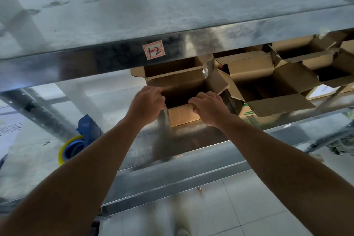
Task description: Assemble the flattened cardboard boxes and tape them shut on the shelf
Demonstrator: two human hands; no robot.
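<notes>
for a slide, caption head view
Left hand and right hand grip the near edge of a cardboard box on a shelf

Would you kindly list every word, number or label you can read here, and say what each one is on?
"12": handwritten on the red-bordered sticker on the upper shelf's front edge.
Sheet at far left: printed characters, too blurred to read.
White label at far right: too blurred.
Green print on the neighbouring open box: unreadable.

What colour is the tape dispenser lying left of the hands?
The tape dispenser is blue, its tape roll yellowish; head view.
</notes>
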